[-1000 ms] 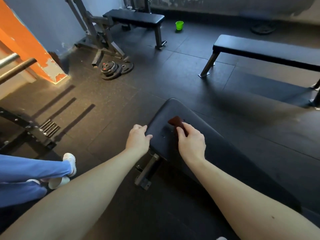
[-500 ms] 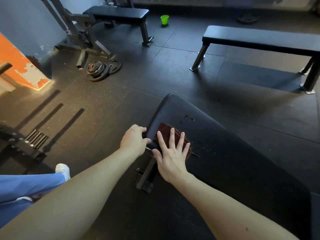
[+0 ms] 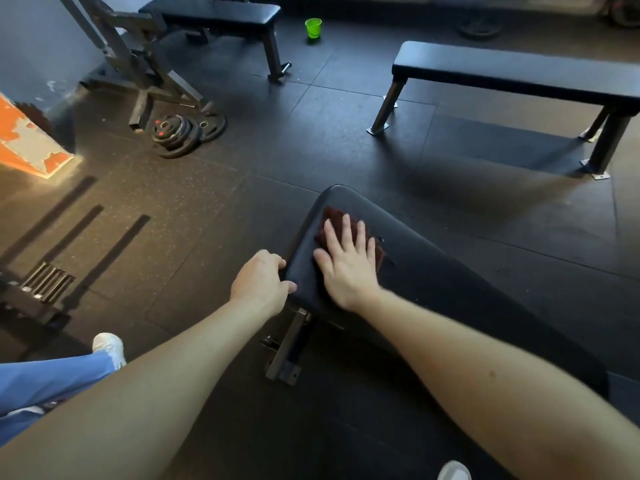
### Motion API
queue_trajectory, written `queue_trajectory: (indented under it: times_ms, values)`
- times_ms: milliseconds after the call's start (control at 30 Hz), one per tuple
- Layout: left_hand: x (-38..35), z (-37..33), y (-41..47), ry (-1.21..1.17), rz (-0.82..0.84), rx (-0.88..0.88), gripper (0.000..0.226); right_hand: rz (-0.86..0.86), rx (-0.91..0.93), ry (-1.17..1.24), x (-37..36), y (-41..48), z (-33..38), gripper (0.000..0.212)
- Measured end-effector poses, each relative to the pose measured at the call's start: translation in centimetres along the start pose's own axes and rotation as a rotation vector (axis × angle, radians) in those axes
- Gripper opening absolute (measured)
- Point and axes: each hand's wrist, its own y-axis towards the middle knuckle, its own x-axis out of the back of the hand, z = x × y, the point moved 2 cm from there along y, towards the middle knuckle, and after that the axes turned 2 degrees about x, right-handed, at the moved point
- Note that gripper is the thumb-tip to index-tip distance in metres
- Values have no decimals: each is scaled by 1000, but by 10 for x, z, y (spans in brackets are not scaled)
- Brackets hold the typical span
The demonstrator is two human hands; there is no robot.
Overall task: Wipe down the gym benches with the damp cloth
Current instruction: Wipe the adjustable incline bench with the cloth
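A black padded gym bench [image 3: 450, 289] runs from the centre toward the lower right. A dark red cloth [image 3: 332, 216] lies near its rounded far end. My right hand [image 3: 346, 261] presses flat on the cloth with straight, spread fingers, and most of the cloth is hidden under the palm. My left hand [image 3: 259, 282] grips the left edge of the bench pad, fingers curled round the rim, just left of my right hand.
A second black bench [image 3: 512, 71] stands at the back right and a third [image 3: 221, 12] at the back left by a metal rack. Weight plates [image 3: 180, 133] lie stacked on the rubber floor. A green cup [image 3: 313, 28] sits far back. My blue-trousered leg [image 3: 52, 382] is at the lower left.
My right hand flattened onto the cloth and slid it back toward the near edge, then forward again toward the bench's far end. My left hand kept its grip on the edge.
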Motion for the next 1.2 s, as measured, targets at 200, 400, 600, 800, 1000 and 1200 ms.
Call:
queue_trajectory:
  times_ms: [200,400,600,800,1000,1200]
  values:
    - [-5,6,0,-83,-22,-11,47,36,-137,58,29,67,-10,68]
    - [-9,18,-1,-270,-46,-27,50,-44,66,11,-7,-14,16,66]
    - [-12,22,-8,-365,-94,-73,50,58,191,-43,-10,-37,1,60]
    - [-15,23,-1,-383,-95,-73,50,7,-108,59,38,84,-19,62]
    - [-17,24,0,-396,-112,-66,49,-19,-108,45,34,84,-17,71]
    - [-18,22,-7,-434,-132,-48,48,37,157,4,-16,-58,-1,68]
